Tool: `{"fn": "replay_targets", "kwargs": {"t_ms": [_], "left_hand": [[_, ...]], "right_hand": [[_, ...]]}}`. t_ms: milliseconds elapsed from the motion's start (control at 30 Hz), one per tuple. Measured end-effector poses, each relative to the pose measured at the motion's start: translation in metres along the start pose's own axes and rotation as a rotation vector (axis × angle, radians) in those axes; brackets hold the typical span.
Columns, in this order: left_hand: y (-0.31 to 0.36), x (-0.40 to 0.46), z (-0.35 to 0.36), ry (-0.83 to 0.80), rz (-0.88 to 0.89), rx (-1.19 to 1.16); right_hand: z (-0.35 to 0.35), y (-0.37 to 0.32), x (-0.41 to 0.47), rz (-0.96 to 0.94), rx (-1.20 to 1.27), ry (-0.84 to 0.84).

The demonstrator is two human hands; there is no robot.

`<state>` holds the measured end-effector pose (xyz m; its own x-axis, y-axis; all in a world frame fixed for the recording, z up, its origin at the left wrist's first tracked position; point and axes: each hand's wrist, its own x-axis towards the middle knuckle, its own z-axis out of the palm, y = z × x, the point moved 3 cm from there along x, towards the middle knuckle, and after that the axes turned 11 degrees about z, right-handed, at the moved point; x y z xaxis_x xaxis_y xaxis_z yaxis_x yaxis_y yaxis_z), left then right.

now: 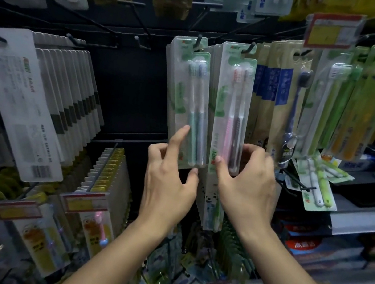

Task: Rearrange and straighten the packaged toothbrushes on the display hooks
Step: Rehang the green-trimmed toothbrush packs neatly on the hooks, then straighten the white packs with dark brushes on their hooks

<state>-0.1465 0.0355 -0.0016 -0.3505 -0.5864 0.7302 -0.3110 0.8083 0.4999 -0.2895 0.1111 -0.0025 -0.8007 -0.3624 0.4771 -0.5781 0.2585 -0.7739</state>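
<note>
A: Where are the hands?

B: The left hand point(170, 178) pinches the bottom of the green-and-blue toothbrush pack point(188, 107), forefinger straight up its front, thumb under the lower edge. The right hand point(246, 181) grips the foot of the pink-and-brown toothbrush pack point(232, 109), thumb across the front, fingers curled behind its right edge.

A: And the packs?

B: Both hang above the fingertips, side by side, each on its own hook point(199, 41) (more packs stacked behind). The left one tilts slightly.
</note>
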Motion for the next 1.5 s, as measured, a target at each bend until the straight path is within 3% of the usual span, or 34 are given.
{"fn": "replay_targets", "kwargs": {"t_ms": [667,933,1300,1500], "left_hand": [[-0.008,-0.007,-0.019,0.037,0.057,0.113],[-0.016,-0.008,-0.039,0.030,0.107,0.082],[-0.026,-0.013,-0.101,0.196,0.239,0.069],[-0.044,-0.017,-0.137,0.295,0.198,0.041]], "right_hand": [[0.013,-0.008,-0.009,-0.015,-0.052,0.053],[0.016,-0.012,-0.021,-0.065,0.087,0.053],[0.040,-0.054,-0.063,-0.270,0.186,-0.005],[0.066,-0.080,-0.092,-0.319,0.184,-0.104]]}}
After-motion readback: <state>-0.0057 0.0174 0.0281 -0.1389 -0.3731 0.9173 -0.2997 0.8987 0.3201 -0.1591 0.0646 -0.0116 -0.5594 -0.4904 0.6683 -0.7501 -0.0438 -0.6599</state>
